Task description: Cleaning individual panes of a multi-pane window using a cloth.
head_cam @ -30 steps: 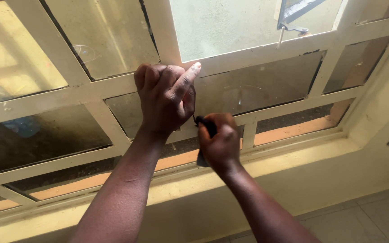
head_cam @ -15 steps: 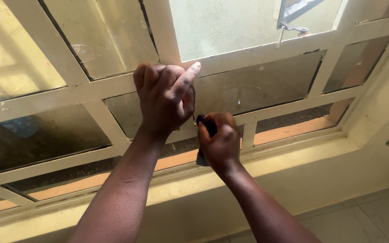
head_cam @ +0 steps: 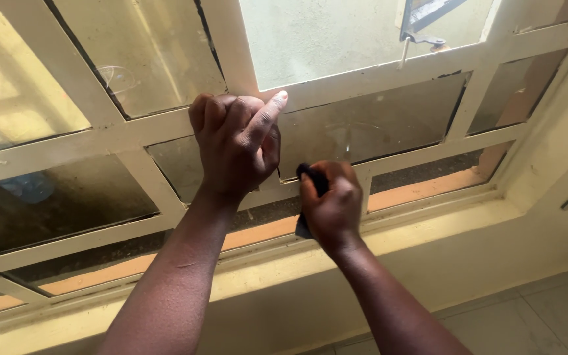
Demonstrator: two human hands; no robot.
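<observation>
One dark cloth (head_cam: 311,179) inside right hand (head_cam: 333,207)

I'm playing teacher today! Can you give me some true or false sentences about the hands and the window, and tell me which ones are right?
1. The right hand holds a dark cloth. True.
2. The left hand rests on the window frame. True.
3. The left hand holds a spray bottle. False: it holds nothing, it only leans on the frame.
4. The frame is bright red. False: it is cream coloured.
5. A metal latch shows at the top of the window. True.
</observation>
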